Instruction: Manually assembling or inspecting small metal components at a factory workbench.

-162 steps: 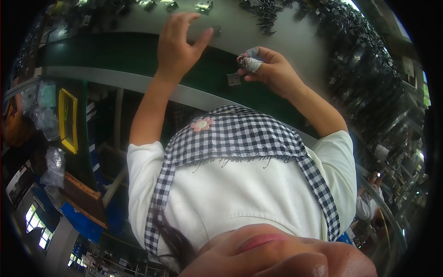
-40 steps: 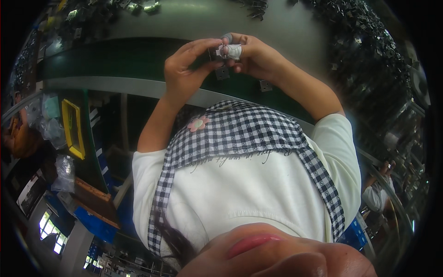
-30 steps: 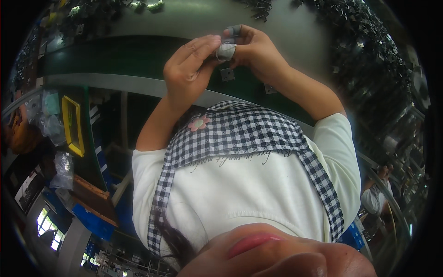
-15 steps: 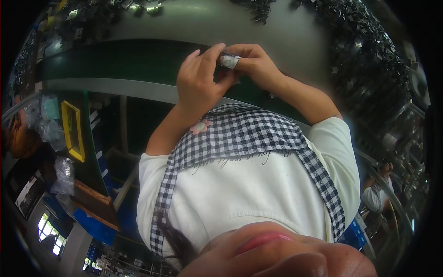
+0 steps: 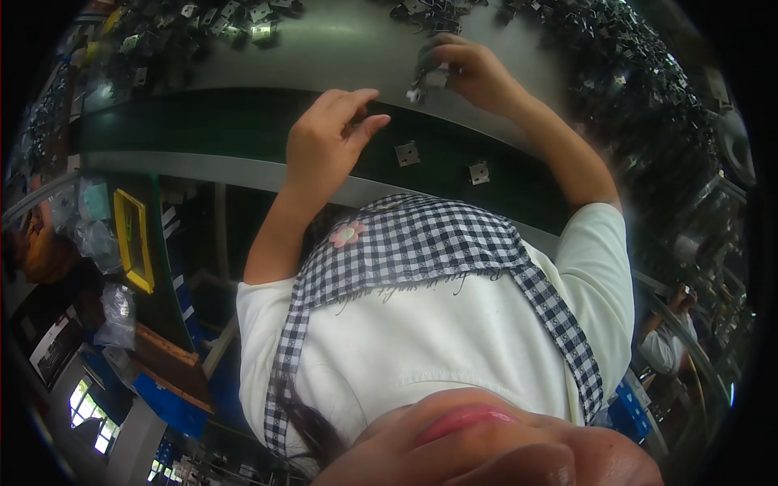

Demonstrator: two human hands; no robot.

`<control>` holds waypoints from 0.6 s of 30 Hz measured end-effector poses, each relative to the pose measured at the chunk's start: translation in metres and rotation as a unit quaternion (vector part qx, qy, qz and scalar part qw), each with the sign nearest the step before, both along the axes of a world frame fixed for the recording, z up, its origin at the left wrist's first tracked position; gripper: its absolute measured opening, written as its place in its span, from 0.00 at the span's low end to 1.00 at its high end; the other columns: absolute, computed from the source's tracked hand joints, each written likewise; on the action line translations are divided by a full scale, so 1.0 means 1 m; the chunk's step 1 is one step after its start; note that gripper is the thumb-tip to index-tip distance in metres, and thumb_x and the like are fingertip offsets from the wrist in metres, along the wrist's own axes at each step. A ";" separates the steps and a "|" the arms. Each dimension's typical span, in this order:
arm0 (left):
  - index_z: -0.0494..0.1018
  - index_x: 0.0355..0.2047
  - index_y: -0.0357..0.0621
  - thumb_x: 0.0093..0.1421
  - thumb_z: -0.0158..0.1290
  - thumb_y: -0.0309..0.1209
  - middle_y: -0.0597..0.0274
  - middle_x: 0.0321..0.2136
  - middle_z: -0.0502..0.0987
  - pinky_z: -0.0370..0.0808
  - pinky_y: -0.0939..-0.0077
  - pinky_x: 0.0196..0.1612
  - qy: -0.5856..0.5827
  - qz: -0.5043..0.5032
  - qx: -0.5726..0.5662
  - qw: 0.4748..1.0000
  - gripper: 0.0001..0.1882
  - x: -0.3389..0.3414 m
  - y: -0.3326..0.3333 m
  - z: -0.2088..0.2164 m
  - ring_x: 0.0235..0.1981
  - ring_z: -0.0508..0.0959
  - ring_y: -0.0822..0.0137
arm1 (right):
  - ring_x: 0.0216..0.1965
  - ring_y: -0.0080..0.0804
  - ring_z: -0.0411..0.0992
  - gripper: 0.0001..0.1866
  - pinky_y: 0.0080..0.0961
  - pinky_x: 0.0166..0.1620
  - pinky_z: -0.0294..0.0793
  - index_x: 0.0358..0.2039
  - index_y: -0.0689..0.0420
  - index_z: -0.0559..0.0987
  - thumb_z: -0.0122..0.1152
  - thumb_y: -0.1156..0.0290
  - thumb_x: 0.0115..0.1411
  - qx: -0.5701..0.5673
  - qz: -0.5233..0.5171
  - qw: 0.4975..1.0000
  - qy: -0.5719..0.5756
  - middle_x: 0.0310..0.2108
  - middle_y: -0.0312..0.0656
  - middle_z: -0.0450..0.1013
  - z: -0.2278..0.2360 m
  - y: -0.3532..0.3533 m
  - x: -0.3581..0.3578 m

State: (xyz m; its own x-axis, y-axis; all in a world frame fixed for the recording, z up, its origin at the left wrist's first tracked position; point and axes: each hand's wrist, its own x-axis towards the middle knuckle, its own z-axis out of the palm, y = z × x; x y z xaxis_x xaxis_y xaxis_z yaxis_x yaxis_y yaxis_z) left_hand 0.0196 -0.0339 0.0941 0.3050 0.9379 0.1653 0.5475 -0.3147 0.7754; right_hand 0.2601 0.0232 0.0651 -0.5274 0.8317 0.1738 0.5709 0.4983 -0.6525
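My left hand (image 5: 324,134) is raised over the green strip with nothing in it, its thumb and fingers apart. Farther forward and to the right, my right hand (image 5: 478,73) pinches one or more small metal brackets (image 5: 416,91) above the grey tabletop. Motion blurs them, so their number and exact shape are unclear. A flat metal bracket (image 5: 407,154) lies on the green strip (image 5: 243,121), right of my left hand. Another small bracket (image 5: 479,172) lies farther right on the strip, below my right forearm.
Loose metal brackets are heaped on the grey tabletop (image 5: 340,53): a large pile (image 5: 632,73) at right, others (image 5: 235,24) at far left and far middle. A metal rail (image 5: 219,166) edges the strip. A yellow frame (image 5: 132,239) stands left; another person (image 5: 668,336) is at far right.
My hands have come apart. The right moved forward with the metal pieces, while the left let go and shifted slightly left. Two brackets now show plainly on the green strip.
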 end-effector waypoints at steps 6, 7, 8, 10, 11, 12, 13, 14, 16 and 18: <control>0.75 0.38 0.42 0.47 0.61 0.30 0.61 0.32 0.76 0.72 0.78 0.35 -0.186 -0.146 0.051 0.970 0.16 0.000 0.003 -0.001 0.34 0.76 0.65 | 0.33 0.27 0.72 0.16 0.23 0.39 0.71 0.40 0.59 0.76 0.65 0.68 0.51 -0.362 -0.030 0.904 0.227 0.31 0.42 0.74 0.017 -0.041 -0.035; 0.75 0.39 0.42 0.48 0.61 0.28 0.60 0.33 0.76 0.72 0.78 0.36 -0.156 -0.115 0.045 0.980 0.16 -0.001 0.000 -0.002 0.35 0.76 0.64 | 0.32 0.27 0.72 0.17 0.24 0.38 0.71 0.41 0.58 0.76 0.65 0.67 0.50 -0.326 -0.083 0.914 0.229 0.32 0.42 0.74 0.014 -0.039 -0.034; 0.74 0.40 0.41 0.51 0.59 0.26 0.60 0.34 0.77 0.72 0.80 0.35 -0.165 -0.084 0.001 0.983 0.14 -0.001 -0.003 -0.002 0.34 0.77 0.66 | 0.34 0.33 0.72 0.17 0.26 0.36 0.72 0.40 0.54 0.76 0.65 0.71 0.47 -0.107 -0.124 0.977 0.136 0.35 0.42 0.71 0.016 -0.040 -0.032; 0.74 0.40 0.41 0.52 0.58 0.27 0.60 0.34 0.77 0.72 0.81 0.35 -0.279 -0.045 -0.118 0.952 0.14 -0.003 -0.007 -0.007 0.34 0.77 0.69 | 0.36 0.35 0.71 0.17 0.28 0.36 0.73 0.38 0.53 0.76 0.64 0.73 0.45 0.032 -0.026 0.996 0.080 0.37 0.42 0.69 0.031 -0.044 -0.032; 0.73 0.41 0.40 0.53 0.57 0.27 0.60 0.34 0.77 0.72 0.82 0.35 -0.384 -0.006 -0.236 0.893 0.14 -0.004 -0.006 -0.008 0.34 0.77 0.71 | 0.38 0.38 0.70 0.17 0.29 0.36 0.73 0.36 0.52 0.76 0.63 0.75 0.42 0.168 0.071 0.983 0.024 0.39 0.41 0.68 0.036 -0.045 -0.033; 0.72 0.43 0.39 0.56 0.55 0.27 0.60 0.35 0.76 0.72 0.84 0.34 -0.335 -0.019 -0.221 0.916 0.14 -0.005 -0.003 -0.008 0.34 0.76 0.75 | 0.42 0.41 0.68 0.19 0.31 0.37 0.73 0.35 0.52 0.75 0.63 0.77 0.38 0.212 0.111 0.971 0.008 0.41 0.41 0.66 0.037 -0.046 -0.040; 0.72 0.43 0.39 0.56 0.55 0.27 0.60 0.35 0.76 0.72 0.84 0.34 -0.333 -0.018 -0.220 0.917 0.14 -0.003 -0.006 -0.007 0.34 0.76 0.75 | 0.42 0.41 0.68 0.19 0.31 0.37 0.73 0.35 0.52 0.75 0.63 0.77 0.38 0.213 0.111 0.971 0.009 0.41 0.41 0.66 0.035 -0.047 -0.043; 0.72 0.43 0.40 0.55 0.56 0.26 0.59 0.35 0.76 0.72 0.82 0.35 -0.291 0.004 -0.174 0.941 0.15 0.000 -0.010 -0.006 0.34 0.76 0.72 | 0.42 0.42 0.68 0.19 0.31 0.37 0.73 0.35 0.51 0.75 0.63 0.78 0.38 0.158 0.102 0.980 0.059 0.40 0.42 0.66 0.029 -0.048 -0.046; 0.72 0.44 0.40 0.54 0.56 0.25 0.59 0.35 0.76 0.72 0.80 0.35 -0.244 0.034 -0.120 0.962 0.15 0.002 -0.006 -0.007 0.34 0.76 0.70 | 0.41 0.37 0.70 0.16 0.27 0.35 0.74 0.38 0.54 0.74 0.61 0.78 0.46 -0.040 0.081 0.975 0.202 0.38 0.42 0.67 0.016 -0.043 -0.050; 0.74 0.42 0.41 0.50 0.57 0.22 0.59 0.34 0.76 0.71 0.73 0.36 -0.096 -0.023 0.117 0.988 0.17 0.000 -0.001 -0.007 0.35 0.75 0.63 | 0.38 0.33 0.71 0.14 0.24 0.34 0.74 0.39 0.57 0.72 0.60 0.76 0.51 -0.271 0.001 0.908 0.318 0.37 0.41 0.67 0.022 -0.039 -0.055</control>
